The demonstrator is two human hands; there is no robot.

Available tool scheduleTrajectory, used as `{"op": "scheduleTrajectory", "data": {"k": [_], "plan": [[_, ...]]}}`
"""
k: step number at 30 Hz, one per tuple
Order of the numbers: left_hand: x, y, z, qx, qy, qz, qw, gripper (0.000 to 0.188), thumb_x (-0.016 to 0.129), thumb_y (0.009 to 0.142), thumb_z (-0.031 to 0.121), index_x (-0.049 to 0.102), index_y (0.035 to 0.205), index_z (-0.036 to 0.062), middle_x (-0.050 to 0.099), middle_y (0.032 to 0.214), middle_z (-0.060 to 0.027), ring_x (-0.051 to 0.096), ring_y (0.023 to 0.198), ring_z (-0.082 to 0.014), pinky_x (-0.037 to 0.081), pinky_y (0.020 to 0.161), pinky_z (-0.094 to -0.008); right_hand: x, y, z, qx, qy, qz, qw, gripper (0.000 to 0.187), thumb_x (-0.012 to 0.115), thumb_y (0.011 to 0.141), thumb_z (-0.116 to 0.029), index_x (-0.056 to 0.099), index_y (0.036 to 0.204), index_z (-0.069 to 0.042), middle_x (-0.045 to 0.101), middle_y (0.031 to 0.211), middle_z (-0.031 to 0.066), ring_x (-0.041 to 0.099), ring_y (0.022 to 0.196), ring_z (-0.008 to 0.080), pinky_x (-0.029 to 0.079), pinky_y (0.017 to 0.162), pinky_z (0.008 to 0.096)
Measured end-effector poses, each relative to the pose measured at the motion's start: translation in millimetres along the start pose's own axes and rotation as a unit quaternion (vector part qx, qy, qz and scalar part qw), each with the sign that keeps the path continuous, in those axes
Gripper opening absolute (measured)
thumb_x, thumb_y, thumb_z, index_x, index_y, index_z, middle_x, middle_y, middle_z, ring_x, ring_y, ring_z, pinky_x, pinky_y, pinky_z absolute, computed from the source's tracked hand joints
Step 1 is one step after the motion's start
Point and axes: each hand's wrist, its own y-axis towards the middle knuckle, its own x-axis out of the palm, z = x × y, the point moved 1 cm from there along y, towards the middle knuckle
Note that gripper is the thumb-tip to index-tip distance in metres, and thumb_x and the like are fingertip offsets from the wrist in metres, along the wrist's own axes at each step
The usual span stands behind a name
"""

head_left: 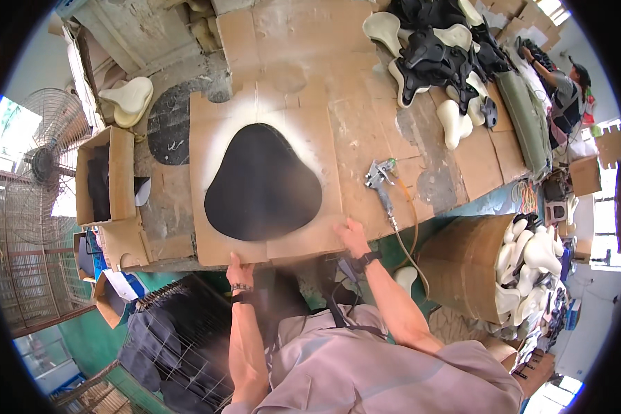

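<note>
A black, rounded-triangular saddle cover piece lies flat on a cardboard sheet, ringed by whitish overspray. My left hand is at the sheet's front edge, thumb on top and the other fingers mostly hidden. By the sheet's front right corner, my right hand has its fingers bent against the cardboard, slightly blurred. Both wrists wear dark bands. To the right of the sheet, a metal spray gun rests on the table, an orange hose running from it over the front edge.
Cream and black bicycle saddles pile up at the far right. A large carton of saddles stands right of me. At left are a small open box, two cream saddles and a fan. Another person works at far right.
</note>
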Motion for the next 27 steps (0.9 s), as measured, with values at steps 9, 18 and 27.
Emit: {"op": "scheduleTrajectory", "data": {"k": [9, 18, 27], "plan": [[-2, 1, 8, 0.015, 0.012, 0.003, 1.000, 0.049, 0.065, 0.095, 0.033, 0.052, 0.123, -0.0041, 0.060, 0.117, -0.0142, 0.059, 0.108, -0.0308, 0.051, 0.092, -0.0537, 1, -8, -30, -0.078, -0.298, 0.029, 0.951, 0.034, 0.062, 0.086, -0.028, 0.061, 0.099, 0.003, 0.064, 0.083, 0.0246, 0.064, 0.079, 0.0382, 0.048, 0.071, 0.0459], [-1, 0, 3, 0.014, 0.000, -0.005, 1.000, 0.048, 0.064, 0.095, 0.033, 0.051, 0.128, 0.0003, 0.059, 0.122, -0.0124, 0.059, 0.111, -0.0311, 0.050, 0.095, -0.0525, 12, 44, -38, -0.108, -0.380, 0.146, 0.907, 0.050, 0.072, 0.078, -0.030, 0.059, 0.112, 0.004, 0.065, 0.103, 0.0252, 0.061, 0.100, 0.0410, 0.049, 0.087, 0.0469], [-3, 7, -3, -0.002, -0.006, 0.004, 1.000, 0.045, 0.061, 0.097, 0.030, 0.050, 0.131, 0.0030, 0.057, 0.126, -0.0118, 0.056, 0.115, -0.0313, 0.047, 0.097, -0.0544, 20, 63, -47, -0.016, -0.400, 0.140, 0.906, 0.043, 0.074, 0.076, -0.031, 0.063, 0.100, 0.003, 0.066, 0.102, 0.0256, 0.064, 0.095, 0.0404, 0.051, 0.083, 0.0477]]}}
